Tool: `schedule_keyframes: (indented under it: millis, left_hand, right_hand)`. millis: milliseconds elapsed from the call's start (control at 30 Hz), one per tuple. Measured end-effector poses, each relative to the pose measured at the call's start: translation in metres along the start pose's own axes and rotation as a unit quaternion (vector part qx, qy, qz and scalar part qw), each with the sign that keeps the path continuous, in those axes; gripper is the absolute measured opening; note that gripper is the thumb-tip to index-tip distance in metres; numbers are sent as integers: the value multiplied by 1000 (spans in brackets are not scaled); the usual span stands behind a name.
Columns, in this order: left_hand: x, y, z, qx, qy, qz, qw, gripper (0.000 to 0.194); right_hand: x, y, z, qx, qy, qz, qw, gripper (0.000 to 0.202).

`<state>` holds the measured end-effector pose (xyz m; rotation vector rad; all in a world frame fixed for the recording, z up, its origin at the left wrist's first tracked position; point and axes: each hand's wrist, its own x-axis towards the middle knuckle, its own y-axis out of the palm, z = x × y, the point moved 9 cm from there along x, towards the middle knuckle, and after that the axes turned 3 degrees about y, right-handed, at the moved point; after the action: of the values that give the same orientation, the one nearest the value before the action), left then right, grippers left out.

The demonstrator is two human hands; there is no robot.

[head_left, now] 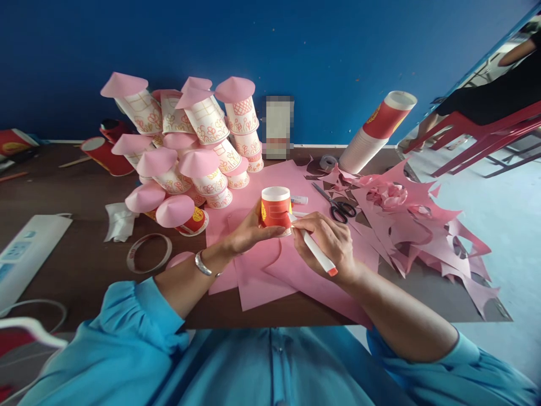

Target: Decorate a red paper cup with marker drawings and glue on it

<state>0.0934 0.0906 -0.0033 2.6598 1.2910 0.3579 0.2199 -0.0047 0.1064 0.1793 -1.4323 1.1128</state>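
A red paper cup (276,210) with a white rim and yellow patches is held upright over pink sheets. My left hand (247,231) is wrapped round its left side and lower part, thumb across the front. My right hand (327,242) grips a white marker (315,251) with a red end; the marker's other end is at the cup's right front. Dark lines show on the cup's red front. Under both hands lie the overlapping pink sheets (262,282). A white tube (299,200) lies just behind the cup.
Decorated cups with pink cone tops (198,163) are grouped at the back left. A tape ring (149,254) lies left of my left hand. Black scissors (338,208), a leaning cup stack (367,146) and pink scraps (443,231) are rightward. A person sits far right.
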Motion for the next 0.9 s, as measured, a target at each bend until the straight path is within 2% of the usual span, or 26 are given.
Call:
schedule_keyframes:
  millis: [300, 500, 900]
  left_hand:
    - [0, 2, -7, 28, 27, 9, 999, 61]
    - [4, 8, -13, 38, 61, 30, 997, 78]
    - [3, 6, -8, 41, 55, 27, 997, 76]
  right_hand:
    - [1, -6, 4, 12, -18, -6, 1000, 16]
    - [1, -3, 5, 17, -17, 1, 1000, 13]
    - [-1, 1, 4, 12, -20, -1, 1000, 20]
